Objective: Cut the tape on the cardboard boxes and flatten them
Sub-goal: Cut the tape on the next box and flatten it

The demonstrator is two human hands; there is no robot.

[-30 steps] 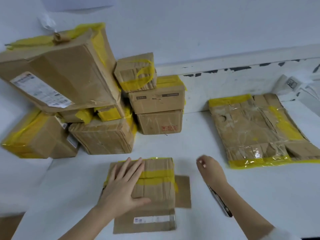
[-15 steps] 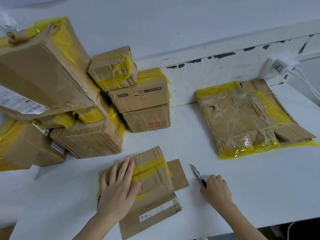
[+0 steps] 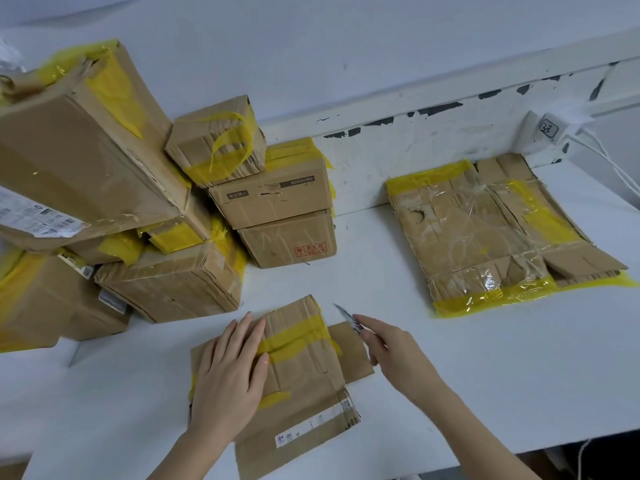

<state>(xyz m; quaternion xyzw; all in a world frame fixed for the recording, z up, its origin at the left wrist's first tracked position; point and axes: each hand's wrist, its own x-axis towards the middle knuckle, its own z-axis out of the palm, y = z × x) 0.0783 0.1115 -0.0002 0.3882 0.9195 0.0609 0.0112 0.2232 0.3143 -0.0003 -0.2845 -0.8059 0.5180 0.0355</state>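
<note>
L hand (image 3: 227, 382) flat, fingers straight, pressing box (image 3: 304, 372) lower centre; R hand (image 3: 391, 355) grips knife (image 3: 346, 317), blade just right of yellow tape (image 3: 294, 336), which runs left-right.

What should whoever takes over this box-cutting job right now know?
Left hand: flat, pressing the flattened box at the front of the table.
Right hand: fingers grip the knife, blade tip beside the box's far right corner, above the yellow tape.
Done: a flattened stack lies at right.
Left: cut this box's yellow tape, then the taped boxes piled at left.
</note>
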